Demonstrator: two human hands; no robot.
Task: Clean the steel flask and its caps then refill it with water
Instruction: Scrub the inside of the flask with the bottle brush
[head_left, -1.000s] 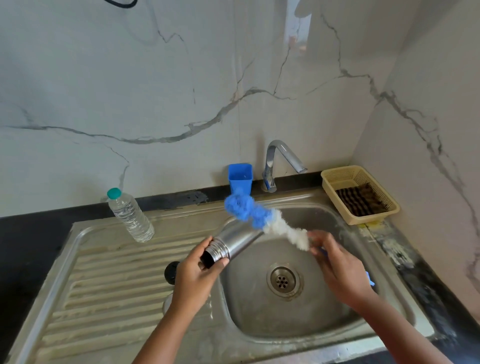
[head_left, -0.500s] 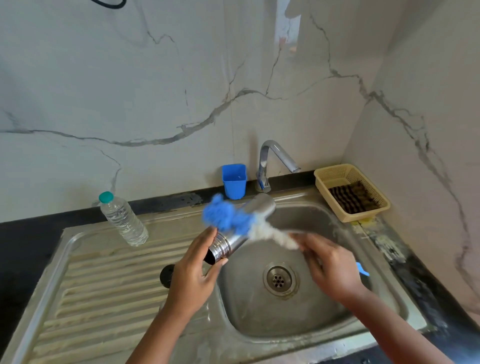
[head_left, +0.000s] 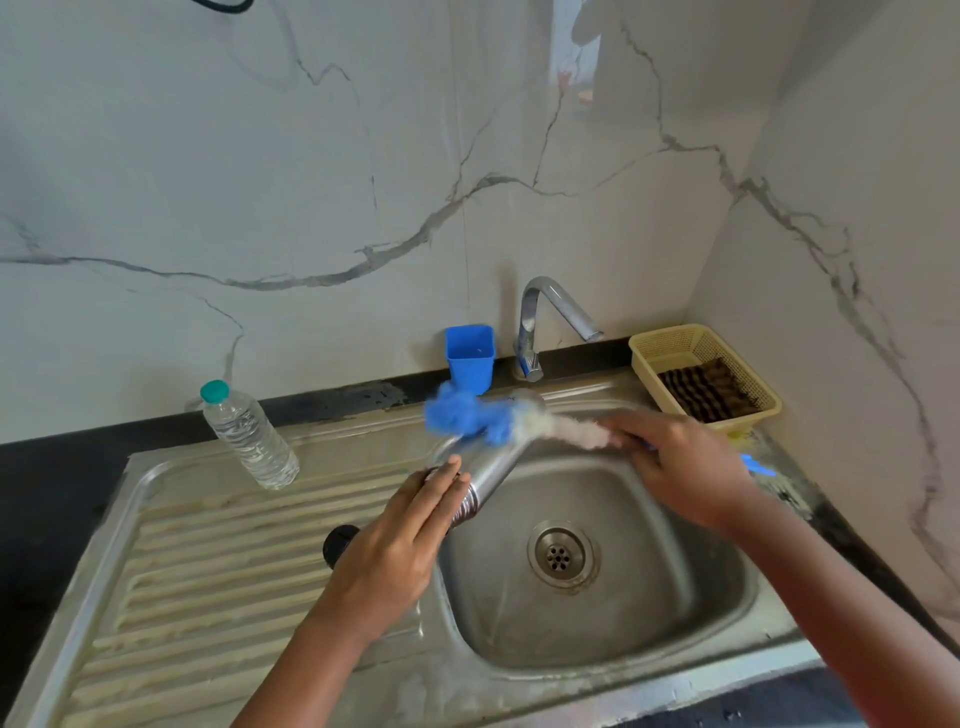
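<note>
Head view: at frame centre the left hand (head_left: 400, 540) curls its fingers round the flask (head_left: 488, 467), hiding its mouth, above the sink (head_left: 613, 649). The right hand (head_left: 685, 467) grips a motion-blurred brush (head_left: 498, 423) lying across the flask. Open basin lies below.
</note>
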